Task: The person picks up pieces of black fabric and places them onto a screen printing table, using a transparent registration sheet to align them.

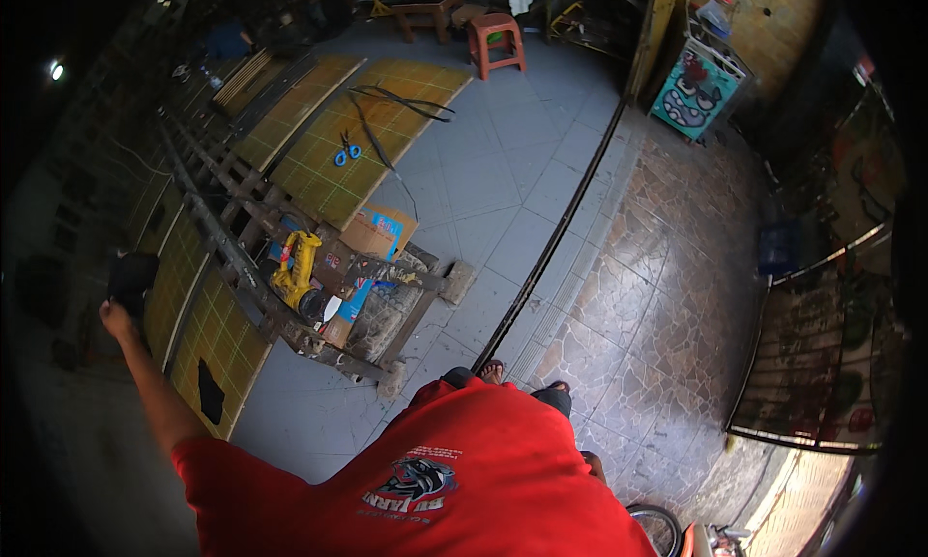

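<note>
Your left hand (116,318) is stretched far out, touching the near edge of a black piece (133,273), perhaps to steady or carry it; the light is too dim to tell whether the fingers pinch it or merely press, and your right hand is out of view, so its state cannot be told; the piece looks flat, matt and dark, its outline partly lost in shadow.

Nearer your body from that hand, a ragged black scrap (210,391) lies flat on the near worktop (237,330), whose ochre boards are ruled with a green grid, likely for measuring; to the hand's right, a yellow tool (298,262), hard-cased and chunky, sits on the battered frame (411,277), seemingly parked within reach; beside it is creased cardboard (369,231).

Farther off, blue-handled scissors (341,158) rest on the far worktop (319,175), handles toward you, perhaps for easy pickup; thin, curling black strips (406,102) lie beyond, one trailing over the edge; farthest is a smooth reddish plastic stool (498,45).
</note>
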Available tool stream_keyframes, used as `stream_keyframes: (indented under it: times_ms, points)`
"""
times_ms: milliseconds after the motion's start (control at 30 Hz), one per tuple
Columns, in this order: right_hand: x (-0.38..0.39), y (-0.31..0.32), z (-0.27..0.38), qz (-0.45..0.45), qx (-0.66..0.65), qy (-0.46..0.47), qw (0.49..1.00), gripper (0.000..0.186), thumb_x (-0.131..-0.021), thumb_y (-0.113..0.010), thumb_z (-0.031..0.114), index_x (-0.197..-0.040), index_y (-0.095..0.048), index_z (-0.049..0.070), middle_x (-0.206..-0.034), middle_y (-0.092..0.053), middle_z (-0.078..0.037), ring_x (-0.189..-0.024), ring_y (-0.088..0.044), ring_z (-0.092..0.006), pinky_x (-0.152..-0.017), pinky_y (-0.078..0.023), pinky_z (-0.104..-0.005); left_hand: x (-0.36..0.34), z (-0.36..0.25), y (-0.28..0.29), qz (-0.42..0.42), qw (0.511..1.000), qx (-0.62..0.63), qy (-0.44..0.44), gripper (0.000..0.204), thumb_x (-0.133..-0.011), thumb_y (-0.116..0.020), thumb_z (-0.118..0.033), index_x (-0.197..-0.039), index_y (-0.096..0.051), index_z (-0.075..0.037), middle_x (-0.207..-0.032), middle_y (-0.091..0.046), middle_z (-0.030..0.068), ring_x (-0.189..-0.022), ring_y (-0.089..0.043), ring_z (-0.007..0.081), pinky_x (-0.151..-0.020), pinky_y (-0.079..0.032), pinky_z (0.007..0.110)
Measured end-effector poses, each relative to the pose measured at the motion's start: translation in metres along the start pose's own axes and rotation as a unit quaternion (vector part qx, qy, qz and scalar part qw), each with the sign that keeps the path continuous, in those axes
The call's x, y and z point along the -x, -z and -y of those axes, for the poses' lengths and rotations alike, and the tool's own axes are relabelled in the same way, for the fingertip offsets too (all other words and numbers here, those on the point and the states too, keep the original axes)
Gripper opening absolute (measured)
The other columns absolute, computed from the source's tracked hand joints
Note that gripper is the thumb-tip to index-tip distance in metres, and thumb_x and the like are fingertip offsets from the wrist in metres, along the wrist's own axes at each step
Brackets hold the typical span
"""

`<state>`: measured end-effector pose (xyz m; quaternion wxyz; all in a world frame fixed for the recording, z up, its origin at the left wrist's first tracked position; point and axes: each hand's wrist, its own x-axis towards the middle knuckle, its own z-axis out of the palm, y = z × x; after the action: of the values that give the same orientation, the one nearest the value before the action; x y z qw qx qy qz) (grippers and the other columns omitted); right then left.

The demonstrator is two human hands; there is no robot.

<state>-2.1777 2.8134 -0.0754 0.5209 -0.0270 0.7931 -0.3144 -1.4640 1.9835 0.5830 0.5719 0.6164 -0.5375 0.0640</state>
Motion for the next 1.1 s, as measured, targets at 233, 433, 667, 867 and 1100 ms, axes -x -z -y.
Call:
stream_keyframes:
  times_ms: [233, 433, 667, 867, 1100]
  points:
    - [-0.09, 0.166, 0.174, -0.047, 0.079, 0.28, 0.956, 0.035, -0.092, -0.06, 0.02, -0.116, -0.062, -0.006, -0.082, -0.068, -0.013, -0.075, -0.064, -0.0177, -0.073, -0.051, -0.0315, 0.287, -0.279, -0.162, 0.252, 0.91, 0.32, 0.075, 0.016, -0.095, -0.057, -0.007, -0.111, -0.056, -0.004, -0.102, -0.061, 0.0023, -0.092, -0.057, 0.0097, -0.084, -0.043, 0.022]
    - [-0.041, 0.233, 0.525, -0.041, -0.069, 0.481, 0.873, 0.026, -0.097, -0.06, 0.016, -0.111, -0.063, -0.006, -0.105, -0.067, -0.009, -0.096, -0.061, -0.0135, -0.087, -0.047, -0.0264, 0.484, -0.448, -0.233, 0.449, 0.825, 0.329, 0.098, 0.006, -0.091, -0.057, 0.0, -0.092, -0.056, -0.006, -0.087, -0.06, -0.0018, -0.08, -0.054, 0.0051, -0.071, -0.043, 0.021]
    - [0.038, 0.187, 0.68, 0.22, -0.099, 0.521, 0.819, 0.024, -0.096, -0.061, 0.012, -0.116, -0.062, -0.001, -0.102, -0.067, -0.008, -0.096, -0.064, -0.0135, -0.084, -0.05, -0.0256, 0.651, -0.555, -0.319, 0.516, 0.741, 0.403, 0.152, 0.008, -0.089, -0.056, 0.003, -0.09, -0.053, -0.004, -0.097, -0.063, 0.0026, -0.074, -0.055, 0.0047, -0.065, -0.046, 0.022]
    - [-0.028, 0.193, 0.692, 0.202, -0.364, 0.349, 0.84, 0.027, -0.098, -0.058, 0.019, -0.116, -0.054, -0.001, -0.1, -0.062, -0.008, -0.087, -0.062, -0.0142, -0.079, -0.054, -0.028, 0.733, -0.628, -0.387, 0.599, 0.726, 0.322, -0.103, 0.024, -0.077, -0.073, 0.0, -0.099, -0.064, 0.002, -0.132, -0.055, 0.0163, -0.073, -0.064, 0.0132, -0.06, -0.053, 0.026]
    - [-0.102, 0.272, 0.716, 0.145, -0.532, 0.241, 0.799, 0.019, -0.103, -0.047, 0.023, -0.104, -0.054, 0.005, -0.093, -0.063, -0.007, -0.082, -0.064, -0.0147, -0.073, -0.055, -0.0298, 0.78, -0.691, -0.499, 0.652, 0.621, 0.4, -0.17, 0.036, -0.081, -0.068, 0.003, -0.116, -0.061, 0.001, -0.13, -0.057, 0.0153, -0.083, -0.066, 0.0169, -0.066, -0.055, 0.027]
